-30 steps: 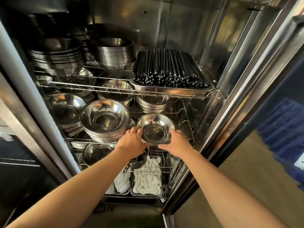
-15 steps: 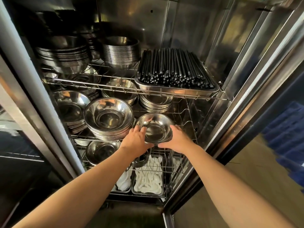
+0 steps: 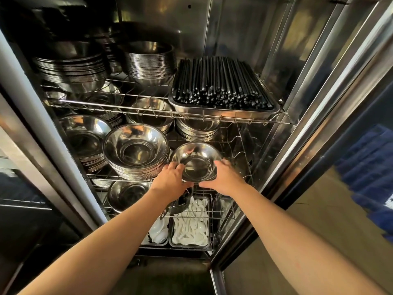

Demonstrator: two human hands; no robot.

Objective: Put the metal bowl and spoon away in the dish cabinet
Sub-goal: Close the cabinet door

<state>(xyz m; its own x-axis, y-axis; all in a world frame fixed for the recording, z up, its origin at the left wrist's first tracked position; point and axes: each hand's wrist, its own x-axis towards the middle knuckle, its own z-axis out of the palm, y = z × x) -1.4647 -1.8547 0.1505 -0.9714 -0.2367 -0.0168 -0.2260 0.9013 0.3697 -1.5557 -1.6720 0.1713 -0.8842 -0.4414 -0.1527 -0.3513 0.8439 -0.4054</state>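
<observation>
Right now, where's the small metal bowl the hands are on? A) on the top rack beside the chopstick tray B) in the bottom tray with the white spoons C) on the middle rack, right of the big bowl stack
C: the small metal bowl, held by the left hand and right hand, sits at middle rack level, right of the big bowl stack.

No text, label, brand or number is being shown legibly. Nothing readable is being displayed on any surface in view.
</observation>
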